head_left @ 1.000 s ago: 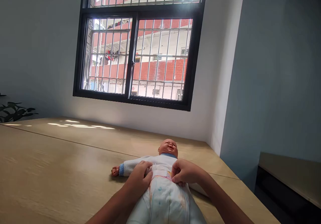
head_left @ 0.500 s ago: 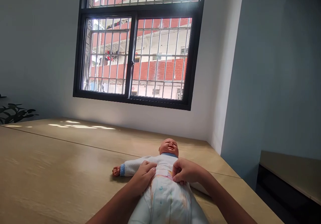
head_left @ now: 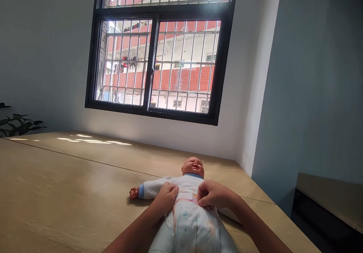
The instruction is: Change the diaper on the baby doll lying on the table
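A baby doll point(head_left: 193, 166) in a white top with blue cuffs and collar lies on its back on the table, head away from me. Round its hips and belly is a white diaper point(head_left: 195, 222) with a coloured waistband and printed marks. My left hand point(head_left: 166, 197) is closed at the diaper's upper left side, thumb on top. My right hand point(head_left: 217, 194) pinches the waistband's right side, its fingers curled. The doll's left-side arm point(head_left: 150, 190) stretches out over the wood; my right hand and forearm partly cover its other arm.
The light wooden table point(head_left: 70, 192) has a seam running across it. Beyond stand a wall and a barred window point(head_left: 154, 67). A plant point(head_left: 21, 126) is at the far left, and a dark-fronted piece of furniture point(head_left: 326, 207) at the right.
The whole view has shifted slightly, so the scene sits a little further right. The fingers of my left hand look more drawn in. My right hand keeps its pinch at the waistband.
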Motion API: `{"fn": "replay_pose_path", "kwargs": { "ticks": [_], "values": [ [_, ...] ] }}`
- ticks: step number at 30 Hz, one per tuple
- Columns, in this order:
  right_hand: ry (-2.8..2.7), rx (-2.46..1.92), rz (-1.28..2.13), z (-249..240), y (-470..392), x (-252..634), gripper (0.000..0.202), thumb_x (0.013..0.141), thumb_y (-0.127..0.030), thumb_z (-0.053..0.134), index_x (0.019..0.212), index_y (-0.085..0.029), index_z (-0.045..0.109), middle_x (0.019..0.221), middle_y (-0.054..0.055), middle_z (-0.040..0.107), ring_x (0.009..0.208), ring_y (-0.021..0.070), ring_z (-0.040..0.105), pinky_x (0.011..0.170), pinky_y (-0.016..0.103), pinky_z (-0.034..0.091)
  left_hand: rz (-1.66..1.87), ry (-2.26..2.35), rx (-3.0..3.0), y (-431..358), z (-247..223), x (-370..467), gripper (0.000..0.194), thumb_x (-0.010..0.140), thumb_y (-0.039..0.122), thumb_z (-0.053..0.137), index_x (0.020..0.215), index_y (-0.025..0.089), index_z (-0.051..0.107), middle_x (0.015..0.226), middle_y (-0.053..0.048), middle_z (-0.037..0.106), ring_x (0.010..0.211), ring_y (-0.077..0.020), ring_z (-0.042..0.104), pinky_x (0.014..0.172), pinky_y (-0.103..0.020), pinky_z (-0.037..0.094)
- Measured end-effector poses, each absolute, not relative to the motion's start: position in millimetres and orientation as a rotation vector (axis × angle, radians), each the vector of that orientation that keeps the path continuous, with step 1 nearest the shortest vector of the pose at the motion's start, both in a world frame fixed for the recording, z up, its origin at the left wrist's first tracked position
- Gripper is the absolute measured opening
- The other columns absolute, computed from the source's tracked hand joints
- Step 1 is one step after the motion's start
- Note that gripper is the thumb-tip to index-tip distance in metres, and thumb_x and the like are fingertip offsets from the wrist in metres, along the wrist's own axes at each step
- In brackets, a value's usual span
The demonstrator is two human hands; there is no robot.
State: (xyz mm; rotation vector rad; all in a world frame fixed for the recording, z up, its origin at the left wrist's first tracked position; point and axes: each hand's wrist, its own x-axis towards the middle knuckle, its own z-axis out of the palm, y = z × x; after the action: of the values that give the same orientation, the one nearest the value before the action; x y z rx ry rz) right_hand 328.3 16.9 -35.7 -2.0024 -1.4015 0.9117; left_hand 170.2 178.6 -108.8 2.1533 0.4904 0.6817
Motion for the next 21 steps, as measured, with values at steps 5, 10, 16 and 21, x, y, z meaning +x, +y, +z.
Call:
{"fn": "replay_pose_path", "kwargs": {
  "ticks": [5, 10, 16, 21],
  "values": [
    [-1.396, -1.991, 0.911, -37.4, 17.9, 328.2, 0.005, 0.063, -0.012, 0.063, 0.067, -0.015, 0.062, 0.05, -0.006, 0.054, 0.046, 0.0086, 0.049, 0.045, 0.019, 0.036, 0.711, 0.47, 2.016, 184.1, -112.3, 165.7, 0.027, 0.081, 0.045, 0.049, 0.068, 0.021, 0.049, 0.073, -0.002, 0.054, 0.075, -0.0188, 0.051, 0.072, -0.033, 0.042],
    [-1.358, -1.978, 0.924, -35.7, 17.2, 325.4, 0.005, 0.062, -0.013, 0.062, 0.065, -0.016, 0.06, 0.048, -0.007, 0.052, 0.044, 0.0077, 0.047, 0.043, 0.018, 0.034, 0.602, 0.467, 1.902, 188.6, -113.5, 159.9, 0.034, 0.076, 0.053, 0.05, 0.067, 0.02, 0.046, 0.061, 0.004, 0.041, 0.057, -0.0122, 0.037, 0.056, -0.028, 0.028],
    [-1.339, -2.005, 0.903, -35.4, 16.3, 323.3, 0.006, 0.061, -0.014, 0.062, 0.066, -0.016, 0.059, 0.046, -0.007, 0.052, 0.045, 0.0082, 0.049, 0.043, 0.018, 0.035, 0.602, 0.403, 2.079, 186.1, -107.6, 157.7, 0.031, 0.079, 0.048, 0.045, 0.063, 0.021, 0.04, 0.063, 0.003, 0.039, 0.063, -0.0138, 0.036, 0.062, -0.029, 0.029],
    [-1.366, -1.984, 0.902, -34.2, 16.2, 322.5, 0.007, 0.059, -0.015, 0.061, 0.066, -0.016, 0.059, 0.048, -0.006, 0.054, 0.045, 0.008, 0.048, 0.043, 0.018, 0.034, 0.532, 0.425, 2.158, 190.3, -110.5, 158.9, 0.032, 0.083, 0.046, 0.041, 0.061, 0.022, 0.038, 0.067, 0.001, 0.042, 0.074, -0.0178, 0.044, 0.071, -0.03, 0.036]
  ]
}}
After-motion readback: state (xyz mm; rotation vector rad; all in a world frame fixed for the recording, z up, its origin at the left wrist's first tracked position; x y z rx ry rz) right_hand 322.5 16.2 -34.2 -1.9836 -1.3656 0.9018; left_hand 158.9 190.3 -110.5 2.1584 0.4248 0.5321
